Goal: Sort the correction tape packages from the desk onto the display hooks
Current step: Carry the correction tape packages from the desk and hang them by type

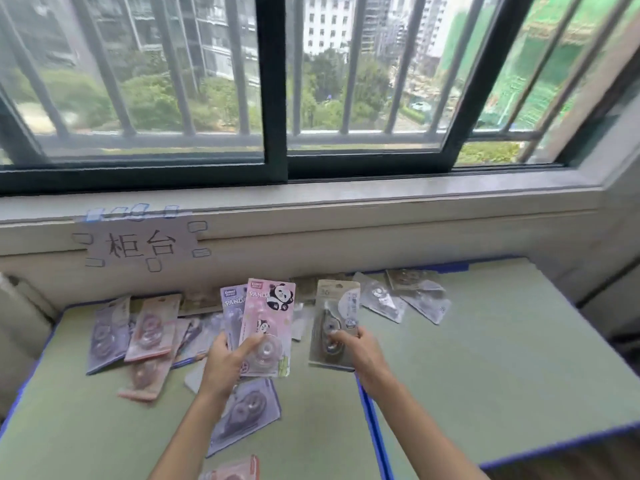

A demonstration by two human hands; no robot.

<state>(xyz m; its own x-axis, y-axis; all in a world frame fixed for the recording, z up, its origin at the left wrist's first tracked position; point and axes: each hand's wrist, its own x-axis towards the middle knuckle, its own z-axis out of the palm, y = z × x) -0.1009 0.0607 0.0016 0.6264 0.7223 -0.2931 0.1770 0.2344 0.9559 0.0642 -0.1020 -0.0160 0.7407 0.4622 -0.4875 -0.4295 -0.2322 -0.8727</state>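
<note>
- While both arms reach over the green surface point(485, 341), the left hand point(227, 362) holds two panda packages upright: a pink panda package point(268, 317) in front and a lilac panda package point(232, 308) fanned out behind it to the left. The thumb lies across the front of the pink card and the fingers are curled behind both.
- The right hand point(356, 344) pinches one beige package point(334, 323) near its lower right edge, thumb on the front, fingers behind. It stands upright, just right of the pink card and apart from it.
- That makes three packages lifted off the surface.
- On the left part of the surface lie one lilac pack point(107, 334) and, just right of it, two pink packs point(152, 323), the second partly under the first and nearer. More packs lie under and behind these; how many, I cannot tell.
- One more lilac pack point(242, 414) lies flat near the left forearm, and one pink pack point(235, 471) shows at the near edge.
- At the far right sit three clear-fronted packs point(384, 299), overlapping, with one brown card point(403, 278) behind them against the wall.
- One paper sign point(142, 242) with two handwritten characters is taped to the wall below the window point(273, 81).
</note>
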